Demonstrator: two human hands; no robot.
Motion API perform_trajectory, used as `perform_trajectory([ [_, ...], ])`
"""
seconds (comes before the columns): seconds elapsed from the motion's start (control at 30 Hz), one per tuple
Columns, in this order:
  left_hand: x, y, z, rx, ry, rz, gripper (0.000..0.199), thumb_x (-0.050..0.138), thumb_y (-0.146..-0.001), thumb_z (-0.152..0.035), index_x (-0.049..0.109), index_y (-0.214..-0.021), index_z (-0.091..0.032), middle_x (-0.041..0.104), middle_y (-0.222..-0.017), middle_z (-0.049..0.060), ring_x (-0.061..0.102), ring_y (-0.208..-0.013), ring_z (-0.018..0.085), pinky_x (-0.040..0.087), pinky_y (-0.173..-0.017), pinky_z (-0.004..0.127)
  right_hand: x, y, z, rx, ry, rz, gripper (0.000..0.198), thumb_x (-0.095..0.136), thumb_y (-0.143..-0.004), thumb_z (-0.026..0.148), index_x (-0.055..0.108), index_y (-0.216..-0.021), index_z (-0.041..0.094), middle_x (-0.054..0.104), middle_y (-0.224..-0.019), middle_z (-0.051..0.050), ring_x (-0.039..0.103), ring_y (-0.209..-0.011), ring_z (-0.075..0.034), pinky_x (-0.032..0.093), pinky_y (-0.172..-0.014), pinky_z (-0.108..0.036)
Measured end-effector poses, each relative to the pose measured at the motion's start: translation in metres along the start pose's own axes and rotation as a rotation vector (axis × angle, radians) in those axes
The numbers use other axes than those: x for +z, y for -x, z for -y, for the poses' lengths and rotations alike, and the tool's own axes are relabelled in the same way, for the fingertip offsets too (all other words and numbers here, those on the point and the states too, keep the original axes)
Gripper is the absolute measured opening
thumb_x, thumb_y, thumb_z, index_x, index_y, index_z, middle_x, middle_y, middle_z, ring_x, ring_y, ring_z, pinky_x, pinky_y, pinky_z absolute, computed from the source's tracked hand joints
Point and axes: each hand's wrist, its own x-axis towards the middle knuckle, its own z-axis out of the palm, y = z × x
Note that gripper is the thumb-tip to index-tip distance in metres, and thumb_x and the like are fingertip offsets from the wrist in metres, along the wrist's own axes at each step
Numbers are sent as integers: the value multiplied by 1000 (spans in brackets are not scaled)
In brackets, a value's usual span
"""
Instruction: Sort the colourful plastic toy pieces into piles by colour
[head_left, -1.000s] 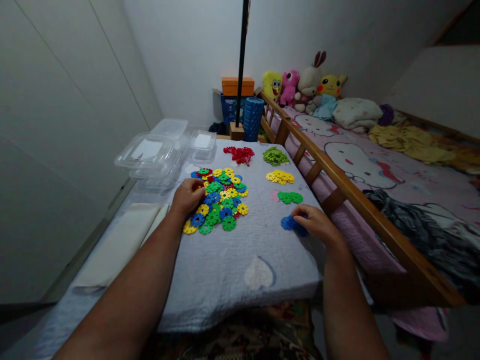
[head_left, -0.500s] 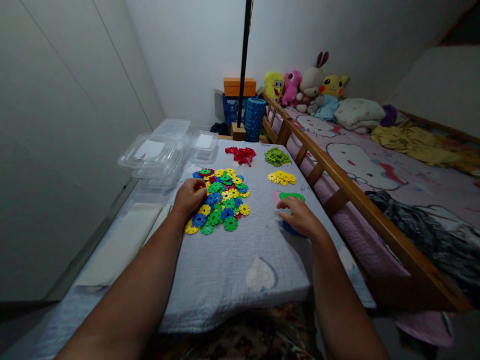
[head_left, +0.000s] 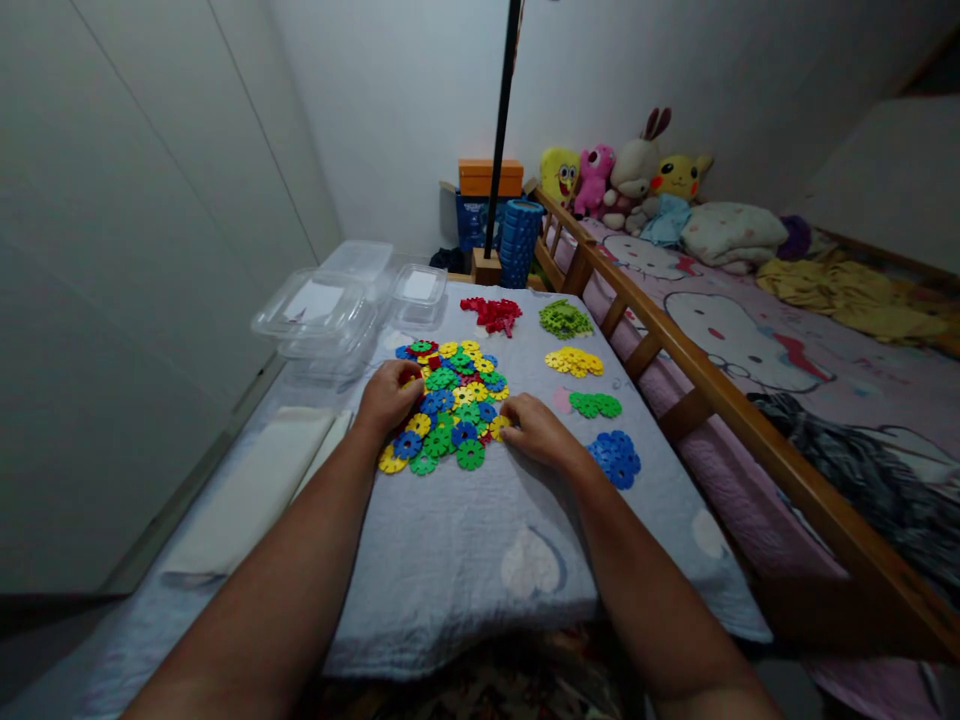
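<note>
The left hand [head_left: 391,397] is positioned at the left edge of the mixed pile of red, blue, green and yellow flower-shaped plastic discs [head_left: 466,412]. Its fingers are curled inward over the edge of the pile, and the fingertips are partly hidden; whether they pinch a disc cannot be told.

The right hand [head_left: 538,428] is positioned at the opposite edge of the pile, palm down. Its fingers are bent, with the thumb and index finger directed at a yellow notched plastic disc [head_left: 496,429] on the right border. The fingertips are at this disc; whether they grip it or only touch it cannot be told.

The mixed pile lies between the hands on a pale grey-blue cloth table cover [head_left: 450,560]. Single-colour groups lie to its right, listed from near to far: overlapping blue discs [head_left: 616,460], a short row of green discs [head_left: 596,405], a cluster of yellow discs [head_left: 574,362] and a heap of lime-green pieces [head_left: 565,319]. A heap of red plastic pieces [head_left: 493,315] lies behind the pile.
</note>
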Motion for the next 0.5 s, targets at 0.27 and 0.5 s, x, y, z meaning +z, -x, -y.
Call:
perform_trajectory([
  [0.27, 0, -2, 1, 60, -16, -45, 29, 56, -75, -34, 69, -95, -19, 67, -104, 9, 62, -101, 27, 49, -98, 42, -36, -10, -28, 92, -289, 20, 4, 61, -77, 18, 65, -77, 18, 64, -74, 2, 55, -70, -14, 38, -66, -25],
  [0.5, 1, -2, -1, 15, -11, -16, 34, 57, -74, -35, 70, -101, -18, 68, -108, 10, 62, -102, 28, 49, -98, 43, -78, -41, -101, 488, -395, -472, 16, 64, -67, 22, 64, -82, 18, 59, -64, 3, 54, -59, -13, 41, -58, -24],
])
